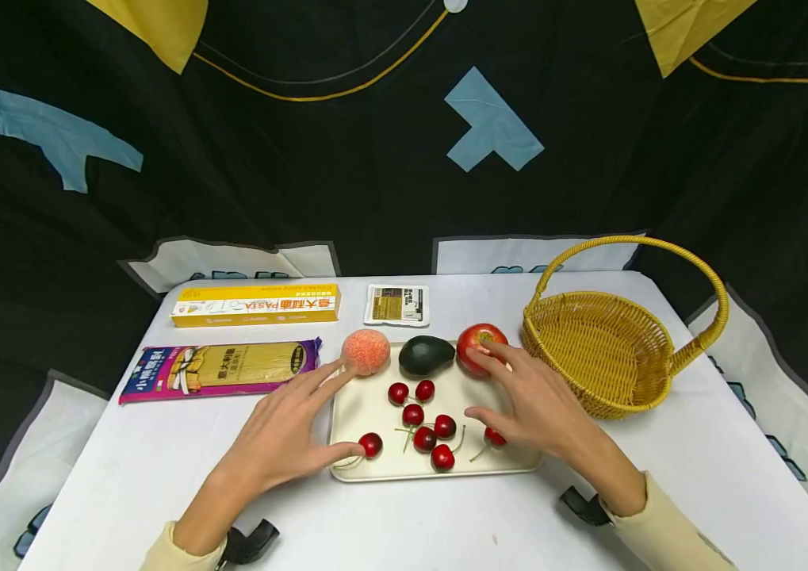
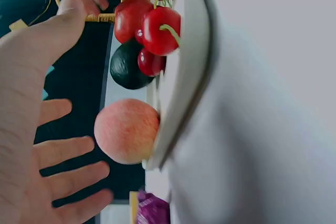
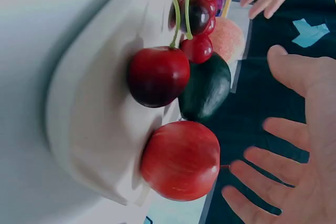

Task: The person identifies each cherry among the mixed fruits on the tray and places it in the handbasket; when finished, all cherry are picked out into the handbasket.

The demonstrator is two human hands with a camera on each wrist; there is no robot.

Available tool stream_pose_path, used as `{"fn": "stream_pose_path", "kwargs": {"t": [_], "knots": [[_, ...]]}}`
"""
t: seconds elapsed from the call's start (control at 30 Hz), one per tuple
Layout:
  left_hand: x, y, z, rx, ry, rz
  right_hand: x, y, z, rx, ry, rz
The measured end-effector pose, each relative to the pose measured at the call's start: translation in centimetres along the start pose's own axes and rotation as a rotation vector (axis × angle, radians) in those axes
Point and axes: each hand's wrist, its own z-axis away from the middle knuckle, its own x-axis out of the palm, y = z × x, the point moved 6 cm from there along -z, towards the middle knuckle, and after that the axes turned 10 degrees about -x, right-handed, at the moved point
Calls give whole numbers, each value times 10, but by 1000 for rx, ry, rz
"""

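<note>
A cream tray point(image 1: 368, 412) holds a pinkish peach point(image 1: 365, 352), a dark green avocado point(image 1: 425, 355) and a red apple point(image 1: 482, 349) along its far side. Several dark red cherries point(image 1: 424, 439) with green stems lie nearer the front. My left hand point(image 1: 278, 436) hovers at the tray's left end, fingers spread towards the peach, thumb near a lone cherry point(image 1: 370, 445). Over the right end is my right hand point(image 1: 539, 396), its fingers loosely spread above the apple and partly hiding a cherry point(image 1: 494, 437). Both wrist views show a gap between the fingers and the fruit.
To the right stands a yellow wicker basket point(image 1: 599, 349) with a tall handle. A yellow pasta box point(image 1: 256, 304) and a purple noodle packet point(image 1: 221, 369) lie at the left. Behind the tray is a small white sachet point(image 1: 397, 305). A black cloth point(image 1: 375, 174) hangs behind the white table point(image 1: 404, 523).
</note>
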Motion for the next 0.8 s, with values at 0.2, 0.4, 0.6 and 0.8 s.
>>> {"fn": "stream_pose_path", "kwargs": {"t": [0.2, 0.4, 0.6, 0.8], "knots": [[11, -13, 8, -34, -62, 43, 8, -1, 11, -27, -83, -52], [19, -19, 11, -17, -84, 37, 18, -1, 24, -70, -169, -117], [24, -19, 12, -2, -112, 52, 24, 1, 33, -68, -202, -138], [27, -19, 17, 4, -119, 51, 28, 2, 36, -63, -228, -133]]}}
